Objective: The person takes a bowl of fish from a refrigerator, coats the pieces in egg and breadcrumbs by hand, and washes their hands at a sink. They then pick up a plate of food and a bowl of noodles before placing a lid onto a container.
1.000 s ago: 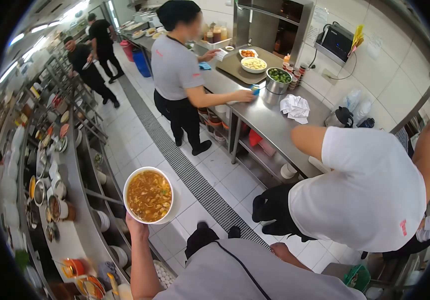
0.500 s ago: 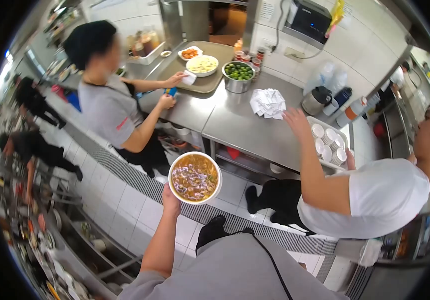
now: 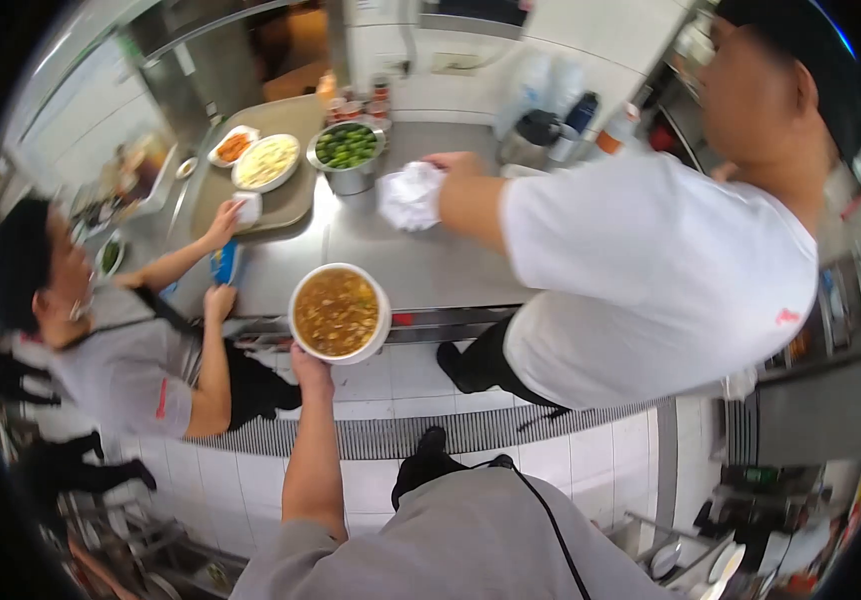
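Note:
My left hand (image 3: 312, 369) grips the near side of a white bowl (image 3: 383, 330) filled with brown soup (image 3: 336, 312) that has pale bits in it. The bowl is held out in front of me, close to the front edge of the steel counter (image 3: 441, 272). My right hand is out of view. On the left, a co-worker in grey holds a small white item (image 3: 248, 208) and a blue packet (image 3: 224, 262). To the right, a co-worker in white has a hand on a heap of white papers (image 3: 412, 197) on the counter.
A brown tray (image 3: 213, 205) carries a bowl of pale yellow food (image 3: 267, 162) and a dish of orange food (image 3: 234, 147). Beside it stands a metal pot of green limes (image 3: 346, 150). A drain grate (image 3: 361, 437) crosses the tiled floor. Both co-workers stand close by.
My view has turned right and come nearer the counter, with the bowl still in my left hand. The co-worker in white has leaned in and reached onto the papers.

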`<state>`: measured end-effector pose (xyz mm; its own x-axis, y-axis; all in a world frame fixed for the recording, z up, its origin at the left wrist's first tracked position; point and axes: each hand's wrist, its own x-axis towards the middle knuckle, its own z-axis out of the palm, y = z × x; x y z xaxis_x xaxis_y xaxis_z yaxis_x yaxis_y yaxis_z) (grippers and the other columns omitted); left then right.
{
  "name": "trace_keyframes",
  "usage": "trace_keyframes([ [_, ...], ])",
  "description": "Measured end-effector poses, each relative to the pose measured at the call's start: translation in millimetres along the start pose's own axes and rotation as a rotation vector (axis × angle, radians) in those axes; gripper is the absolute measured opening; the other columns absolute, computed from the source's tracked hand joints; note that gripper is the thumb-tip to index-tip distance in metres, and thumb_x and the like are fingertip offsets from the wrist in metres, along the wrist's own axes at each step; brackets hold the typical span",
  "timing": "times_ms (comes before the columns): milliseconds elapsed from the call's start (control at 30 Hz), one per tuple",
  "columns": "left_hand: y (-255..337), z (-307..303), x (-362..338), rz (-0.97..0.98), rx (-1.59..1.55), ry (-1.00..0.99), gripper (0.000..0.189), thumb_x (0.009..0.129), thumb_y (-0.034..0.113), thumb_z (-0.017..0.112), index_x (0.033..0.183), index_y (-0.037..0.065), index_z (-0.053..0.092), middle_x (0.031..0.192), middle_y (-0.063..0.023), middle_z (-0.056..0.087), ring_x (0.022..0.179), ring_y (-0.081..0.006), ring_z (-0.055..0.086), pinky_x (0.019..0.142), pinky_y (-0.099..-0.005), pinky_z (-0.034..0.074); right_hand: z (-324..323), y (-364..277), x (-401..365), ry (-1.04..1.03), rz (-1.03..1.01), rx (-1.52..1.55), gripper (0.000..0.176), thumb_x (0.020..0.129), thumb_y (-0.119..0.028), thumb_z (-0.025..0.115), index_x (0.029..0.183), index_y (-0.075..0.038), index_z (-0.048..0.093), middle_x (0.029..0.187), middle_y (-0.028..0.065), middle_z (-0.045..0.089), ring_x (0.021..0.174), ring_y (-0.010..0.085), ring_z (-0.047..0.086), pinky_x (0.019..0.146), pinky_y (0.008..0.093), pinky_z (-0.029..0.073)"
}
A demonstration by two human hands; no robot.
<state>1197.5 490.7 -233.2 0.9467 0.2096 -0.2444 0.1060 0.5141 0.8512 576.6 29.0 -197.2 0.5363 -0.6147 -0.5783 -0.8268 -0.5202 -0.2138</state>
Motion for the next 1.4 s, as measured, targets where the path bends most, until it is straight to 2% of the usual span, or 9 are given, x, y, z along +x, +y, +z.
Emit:
trace_keyframes([
  [100,-22.9,-12.4,23.9,0.017,0.004,0.032,0.025,0.106,0.013,0.054,0.130,0.006,0.053,0.130,-0.0119,0.064,0.116,-0.0258,0.065,0.098,-0.0435,0.057,-1.9,-10.8,-6.7,-0.187,0.232,0.137,0.039,0.095,-0.041,0.061,0.105,-0.008,0.081,0.099,0.0134,0.079,0.095,0.0314,0.075,0.082,0.0438,0.058],
  [267,-23.0,10.4,53.6,-0.155,-0.113,0.166,0.041,0.102,0.015,0.050,0.139,-0.002,0.057,0.132,-0.0221,0.066,0.110,-0.0348,0.072,0.089,-0.0506,0.064,62.5,42.3,11.4,-0.070,0.139,0.083,0.043,0.094,-0.045,0.063,0.104,-0.007,0.080,0.093,0.0130,0.079,0.090,0.0337,0.075,0.088,0.0452,0.056],
  [333,-21.5,18.6,75.7,-0.295,-0.128,0.293,0.052,0.105,0.029,0.038,0.142,-0.003,0.055,0.144,-0.0195,0.062,0.129,-0.0391,0.062,0.113,-0.0605,0.047,66.4,32.9,6.3,-0.011,0.195,0.173,0.044,0.094,-0.044,0.064,0.107,-0.005,0.079,0.100,0.0169,0.078,0.098,0.0358,0.073,0.090,0.0465,0.056],
  [400,-17.1,26.4,97.2,-0.319,-0.180,0.408,0.070,0.106,0.050,0.029,0.158,0.005,0.038,0.169,-0.0151,0.036,0.156,-0.0406,0.027,0.122,-0.0754,0.010,70.4,25.4,-1.6,0.026,0.214,0.236,0.042,0.093,-0.043,0.066,0.108,-0.006,0.080,0.105,0.0181,0.077,0.102,0.0373,0.072,0.091,0.0472,0.056],
  [467,46.2,111.9,3.9,-0.211,-0.005,0.438,0.071,0.105,0.058,0.029,0.162,0.015,0.031,0.166,-0.0091,0.037,0.154,-0.0345,0.030,0.112,-0.0812,0.022,71.9,26.1,-15.9,0.040,0.288,0.317,0.041,0.092,-0.042,0.067,0.109,-0.006,0.080,0.107,0.0182,0.077,0.103,0.0379,0.071,0.092,0.0475,0.056],
  [600,51.2,177.4,-58.6,0.348,0.422,0.182,0.068,0.104,0.055,0.033,0.159,0.015,0.035,0.158,-0.0083,0.040,0.144,-0.0327,0.032,0.105,-0.0759,0.024,99.1,45.9,-52.1,0.032,0.409,0.467,0.037,0.091,-0.038,0.070,0.108,-0.008,0.081,0.108,0.0193,0.077,0.104,0.0394,0.071,0.094,0.0486,0.055],
  [733,11.0,248.3,-129.8,0.515,0.580,-0.311,0.065,0.103,0.053,0.037,0.157,0.015,0.038,0.150,-0.0076,0.043,0.135,-0.0310,0.035,0.099,-0.0706,0.026,140.1,95.3,-88.3,-0.057,0.506,0.387,0.039,0.090,-0.039,0.069,0.106,-0.006,0.081,0.109,0.0205,0.076,0.103,0.0403,0.071,0.095,0.0493,0.055],
  [1033,-205.8,340.5,-357.9,0.069,0.915,-1.324,0.059,0.101,0.047,0.046,0.151,0.014,0.045,0.131,-0.0058,0.050,0.114,-0.0269,0.042,0.085,-0.0587,0.031,178.2,228.0,-116.8,0.040,0.597,0.524,0.043,0.091,-0.042,0.066,0.106,-0.005,0.080,0.109,0.0224,0.075,0.106,0.0410,0.070,0.096,0.0497,0.054],
  [1400,-384.3,328.3,-476.5,-0.570,1.807,-1.677,0.052,0.099,0.040,0.057,0.143,0.014,0.054,0.108,-0.0037,0.058,0.088,-0.0220,0.049,0.067,-0.0441,0.037,12.7,381.7,-38.2,0.585,0.599,0.993,0.036,0.093,-0.035,0.070,0.110,-0.005,0.078,0.107,0.0190,0.076,0.102,0.0379,0.071,0.091,0.0466,0.056],
])
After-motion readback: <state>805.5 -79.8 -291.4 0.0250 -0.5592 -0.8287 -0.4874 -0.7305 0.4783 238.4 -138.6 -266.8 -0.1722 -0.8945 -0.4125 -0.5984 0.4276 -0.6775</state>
